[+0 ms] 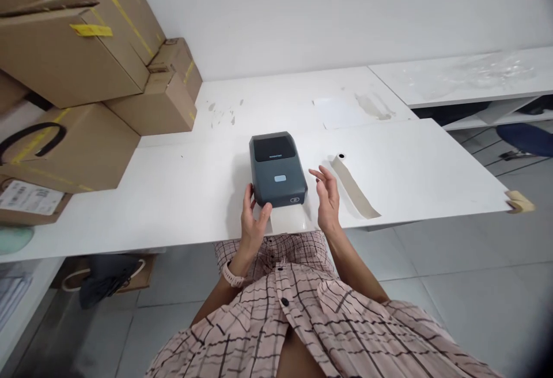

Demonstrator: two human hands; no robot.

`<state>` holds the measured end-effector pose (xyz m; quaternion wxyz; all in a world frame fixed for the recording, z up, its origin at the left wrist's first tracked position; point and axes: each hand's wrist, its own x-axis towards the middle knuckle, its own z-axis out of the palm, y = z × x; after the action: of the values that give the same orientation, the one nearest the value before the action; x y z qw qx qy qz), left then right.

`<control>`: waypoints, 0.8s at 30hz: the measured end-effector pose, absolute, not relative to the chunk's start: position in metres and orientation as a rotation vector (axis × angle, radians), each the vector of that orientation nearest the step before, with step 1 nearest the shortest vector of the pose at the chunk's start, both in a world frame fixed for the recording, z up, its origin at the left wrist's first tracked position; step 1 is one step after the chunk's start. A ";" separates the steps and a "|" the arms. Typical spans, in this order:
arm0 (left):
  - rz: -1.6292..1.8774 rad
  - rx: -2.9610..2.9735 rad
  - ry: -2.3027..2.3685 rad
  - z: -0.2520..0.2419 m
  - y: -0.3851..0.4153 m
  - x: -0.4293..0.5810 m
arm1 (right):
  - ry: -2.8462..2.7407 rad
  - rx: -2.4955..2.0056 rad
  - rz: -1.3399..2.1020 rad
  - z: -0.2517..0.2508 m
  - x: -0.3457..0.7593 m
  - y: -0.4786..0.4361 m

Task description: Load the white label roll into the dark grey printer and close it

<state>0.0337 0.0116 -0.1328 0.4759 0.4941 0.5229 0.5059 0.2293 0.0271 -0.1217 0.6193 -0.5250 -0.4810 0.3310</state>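
A dark grey label printer (pixel 280 173) with a black window on top and a light button sits near the table's front edge. My left hand (pixel 253 222) grips its front left corner, thumb at the front and fingers along the left side. To the right of the printer, my right hand (pixel 327 196) is open, fingers apart and holding nothing. Beyond that hand lies a small roll (pixel 341 157) with a greyish strip (pixel 356 191) unrolled toward me. A white label-like sheet (pixel 287 220) shows under the printer's front edge.
Cardboard boxes (pixel 69 55) with yellow tape are stacked on the table's left. A thin white sheet (pixel 337 113) lies toward the back, near peeled patches. The white table (pixel 194 193) has a taped corner (pixel 519 201) at right. A blue stool (pixel 527 139) stands beyond it.
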 end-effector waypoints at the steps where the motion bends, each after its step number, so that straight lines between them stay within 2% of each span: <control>1: 1.224 1.195 1.259 -0.135 0.012 0.034 | -1.022 -1.214 0.843 -0.133 0.230 0.026; 4: 1.274 1.227 1.236 -0.142 0.014 0.035 | -1.040 -1.243 1.033 -0.156 0.228 0.022; 10: 1.336 1.378 1.328 -0.148 0.017 0.036 | -1.243 -1.375 0.926 -0.154 0.228 0.015; 15: 1.385 1.399 1.264 -0.124 0.029 0.033 | -1.376 -1.300 0.798 -0.132 0.235 0.028; 20: 1.438 1.468 1.202 -0.088 0.079 0.027 | -1.463 -1.190 0.543 -0.094 0.244 0.086; 24: 1.300 1.401 1.295 -0.092 0.118 0.024 | -1.463 -1.187 0.431 -0.070 0.244 0.138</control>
<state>0.0240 0.1185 -0.0918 0.4046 0.5550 0.5128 0.5151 0.2445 0.1376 -0.0695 0.5684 -0.5054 -0.6228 0.1835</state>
